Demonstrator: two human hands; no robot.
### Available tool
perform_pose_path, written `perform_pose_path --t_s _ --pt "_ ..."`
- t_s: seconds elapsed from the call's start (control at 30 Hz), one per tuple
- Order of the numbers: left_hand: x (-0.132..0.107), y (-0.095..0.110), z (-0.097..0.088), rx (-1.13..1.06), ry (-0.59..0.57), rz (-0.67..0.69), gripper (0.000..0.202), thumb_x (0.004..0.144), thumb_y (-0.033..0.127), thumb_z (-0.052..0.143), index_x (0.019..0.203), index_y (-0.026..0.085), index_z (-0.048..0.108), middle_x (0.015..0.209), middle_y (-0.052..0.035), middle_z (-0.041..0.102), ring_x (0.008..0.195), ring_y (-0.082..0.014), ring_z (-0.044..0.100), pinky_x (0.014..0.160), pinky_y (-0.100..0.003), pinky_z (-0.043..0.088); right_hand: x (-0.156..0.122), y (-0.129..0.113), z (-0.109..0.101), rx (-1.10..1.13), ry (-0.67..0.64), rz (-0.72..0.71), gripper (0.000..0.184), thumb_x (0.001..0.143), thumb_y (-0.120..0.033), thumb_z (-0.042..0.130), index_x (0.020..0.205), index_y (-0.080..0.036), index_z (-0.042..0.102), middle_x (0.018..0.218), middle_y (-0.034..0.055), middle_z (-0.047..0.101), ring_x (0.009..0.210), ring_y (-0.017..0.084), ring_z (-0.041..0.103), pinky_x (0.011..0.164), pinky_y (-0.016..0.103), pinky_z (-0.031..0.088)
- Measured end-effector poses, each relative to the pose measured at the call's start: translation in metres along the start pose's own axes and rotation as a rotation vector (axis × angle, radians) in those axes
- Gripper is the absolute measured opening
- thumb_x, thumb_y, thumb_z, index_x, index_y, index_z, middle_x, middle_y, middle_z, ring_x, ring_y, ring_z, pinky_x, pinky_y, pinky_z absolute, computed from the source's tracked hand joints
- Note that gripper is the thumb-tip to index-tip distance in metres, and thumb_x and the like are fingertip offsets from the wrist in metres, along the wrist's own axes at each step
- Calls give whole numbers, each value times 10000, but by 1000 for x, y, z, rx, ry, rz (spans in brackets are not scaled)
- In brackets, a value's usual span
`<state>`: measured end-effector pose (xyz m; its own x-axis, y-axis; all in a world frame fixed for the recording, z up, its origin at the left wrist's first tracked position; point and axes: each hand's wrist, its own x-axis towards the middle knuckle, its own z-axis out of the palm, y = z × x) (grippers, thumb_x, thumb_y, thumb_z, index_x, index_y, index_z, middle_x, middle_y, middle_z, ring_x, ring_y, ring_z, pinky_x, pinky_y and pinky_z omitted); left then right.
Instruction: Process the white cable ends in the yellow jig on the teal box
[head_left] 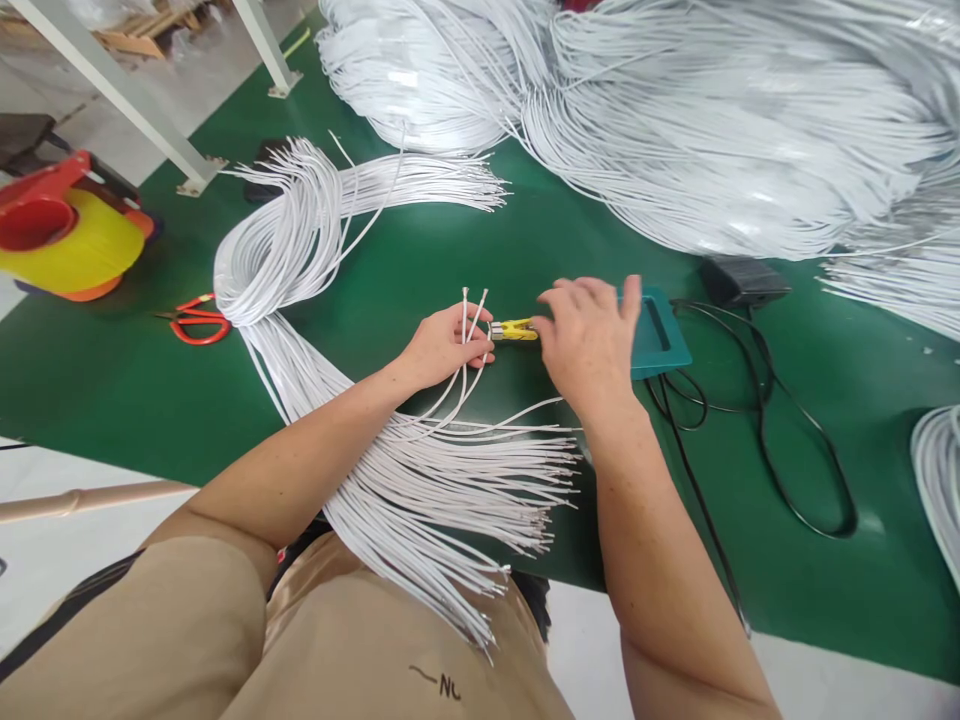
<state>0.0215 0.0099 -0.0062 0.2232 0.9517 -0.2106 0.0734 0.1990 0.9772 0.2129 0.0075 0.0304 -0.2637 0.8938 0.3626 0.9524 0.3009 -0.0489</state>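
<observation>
Several thin white cables (pixel 465 330) stand between the fingers of my left hand (pixel 442 345), which pinches them near their ends. A small yellow tool with a silver tip (pixel 516 330) lies level between my hands, its tip against a cable end at my left fingertips. My right hand (pixel 589 340) grips the tool's right end with thumb and fingers; its exact kind is not clear. The held cables come from a large white cable bundle (pixel 450 470) that runs under my left forearm, its cut ends fanned toward my body.
Behind my right hand sits a teal tray-like device (pixel 660 335), beside black cords (pixel 761 400) and a black box (pixel 742 280). Large coils of white cable (pixel 720 130) cover the back of the green table (pixel 300 370). Red-handled scissors (pixel 199 322) and a yellow-red container (pixel 71 240) are left.
</observation>
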Motion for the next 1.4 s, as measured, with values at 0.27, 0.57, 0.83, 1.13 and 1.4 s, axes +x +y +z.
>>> perform_pose_path --t_s 0.27,0.57,0.83,1.13,1.4 --pt "-3 10 -9 -3 -12 -42 376 706 158 751 1033 140 567 758 -16 671 696 -165 716 665 -266 581 -5 13 6 -54 103 158 369 944 -259 432 1274 -124 526 1361 222 527 1295 367 415 1065 694 181" --pt "-3 12 -18 -76 -21 31 385 704 278 780 1039 142 649 800 -5 657 686 -101 640 671 -227 505 -10 -31 -15 381 -123 -383 306 985 -292 396 963 -184 681 988 78 696 937 199 565 855 329 432" --pt "-3 11 -22 -79 -76 -28 348 762 428 729 1002 177 727 820 -21 667 752 -98 591 743 -225 469 -21 -60 -10 241 -475 -294 248 935 -232 470 836 -151 682 726 116 688 735 238 623 655 346 416" --pt "-11 17 -6 -64 -124 57 328 697 286 787 943 160 610 757 15 625 676 -102 625 706 -251 508 0 -26 -12 1066 -171 487 218 801 -405 639 906 -215 659 667 -35 644 507 107 547 531 252 462" --pt "-17 16 6 -157 -67 160 393 693 296 788 686 157 421 744 29 580 684 -65 574 664 -202 461 1 -35 -10 1419 -152 554 125 720 -291 681 722 -166 685 591 -35 598 496 74 496 523 230 446"
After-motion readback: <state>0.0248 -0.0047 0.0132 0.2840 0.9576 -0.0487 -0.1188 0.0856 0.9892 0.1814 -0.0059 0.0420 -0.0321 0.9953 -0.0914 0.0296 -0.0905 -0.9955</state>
